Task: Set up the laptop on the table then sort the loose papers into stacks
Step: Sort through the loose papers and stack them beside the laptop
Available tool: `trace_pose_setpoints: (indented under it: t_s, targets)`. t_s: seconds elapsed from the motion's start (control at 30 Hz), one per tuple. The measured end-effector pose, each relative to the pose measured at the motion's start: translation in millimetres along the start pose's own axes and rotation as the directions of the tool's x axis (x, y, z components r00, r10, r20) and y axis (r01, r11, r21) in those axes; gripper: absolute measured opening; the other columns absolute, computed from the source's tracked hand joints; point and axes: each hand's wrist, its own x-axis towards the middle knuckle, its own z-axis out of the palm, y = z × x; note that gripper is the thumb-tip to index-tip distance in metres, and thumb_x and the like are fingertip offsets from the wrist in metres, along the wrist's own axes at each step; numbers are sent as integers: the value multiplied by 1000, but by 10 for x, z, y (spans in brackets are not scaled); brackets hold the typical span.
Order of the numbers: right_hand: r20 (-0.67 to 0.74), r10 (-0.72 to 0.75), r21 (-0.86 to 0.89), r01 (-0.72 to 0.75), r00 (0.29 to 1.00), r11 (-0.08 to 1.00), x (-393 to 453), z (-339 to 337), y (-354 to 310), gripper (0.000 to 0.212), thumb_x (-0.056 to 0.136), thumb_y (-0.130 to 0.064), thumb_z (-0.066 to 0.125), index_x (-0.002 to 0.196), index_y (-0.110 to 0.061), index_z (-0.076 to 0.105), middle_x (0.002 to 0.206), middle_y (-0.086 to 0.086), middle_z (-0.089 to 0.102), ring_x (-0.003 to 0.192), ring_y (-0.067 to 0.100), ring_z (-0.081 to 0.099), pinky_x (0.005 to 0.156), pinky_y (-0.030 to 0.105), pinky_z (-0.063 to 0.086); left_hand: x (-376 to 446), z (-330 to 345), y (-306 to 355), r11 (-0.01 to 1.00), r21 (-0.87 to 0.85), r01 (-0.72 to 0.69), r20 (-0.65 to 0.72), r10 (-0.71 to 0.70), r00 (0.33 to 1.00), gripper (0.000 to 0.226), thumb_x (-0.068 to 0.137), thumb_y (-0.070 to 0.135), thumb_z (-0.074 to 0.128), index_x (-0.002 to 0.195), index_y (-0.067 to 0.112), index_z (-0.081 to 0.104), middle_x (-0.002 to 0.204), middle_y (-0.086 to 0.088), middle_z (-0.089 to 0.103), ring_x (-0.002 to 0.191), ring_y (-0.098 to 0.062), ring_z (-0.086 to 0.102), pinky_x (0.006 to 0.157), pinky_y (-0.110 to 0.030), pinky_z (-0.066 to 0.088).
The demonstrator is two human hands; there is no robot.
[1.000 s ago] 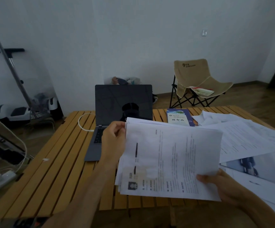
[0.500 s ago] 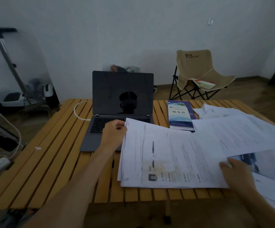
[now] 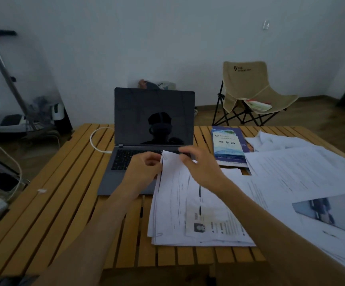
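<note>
Your two hands meet at the top corner of a paper stack lying on a slatted wooden table, in front of an open laptop.

Your left hand (image 3: 144,169) pinches the stack's (image 3: 190,213) top left corner, and your right hand (image 3: 200,164) pinches the raised top sheet there; the fingertips of both are partly hidden by paper. The stack overlaps the laptop's (image 3: 146,141) front right corner. The laptop screen is dark, showing only a dim reflection. More loose papers (image 3: 303,172) spread to the right, running off the frame edge, with print too small to read. A blue booklet (image 3: 228,145) lies between laptop and loose papers. A white cable (image 3: 95,141) loops at the laptop's left side. The table (image 3: 49,203) is yellow-brown. Beyond it stand a beige folding chair (image 3: 250,91) and a plain white wall; the room is dim.
</note>
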Motion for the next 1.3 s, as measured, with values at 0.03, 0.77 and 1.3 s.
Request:
trace_pose_setpoints:
  t_s: [0.03,0.77,1.3]
  targets:
    - [2,-38,9,38,999,999,150,48,-30,27,98,-27,60,124,-22,65,121,-10,62,109,0,53,95,14,41,4,0,-17,1000,20,-13,3,12,1000,19,88,4,66,89,23,69,86,3,73,79,-11,70,68,-25,59]
    - [257,111,93,-139,960,986,904,185,-79,18,99,-22,59,92,-11,72,89,1,71,83,9,63,74,21,47,-509,58,-339,895,316,314,170,-379,910,27,92,28,64,82,3,66,78,-2,68,65,-9,63,55,-17,50]
    - [264,100,142,-141,959,980,800,203,128,14,102,-22,53,92,-22,64,97,4,69,96,19,65,90,35,53,-605,48,-190,934,247,259,193,-310,931,15,92,23,64,105,16,67,103,4,70,84,-6,66,58,-11,51]
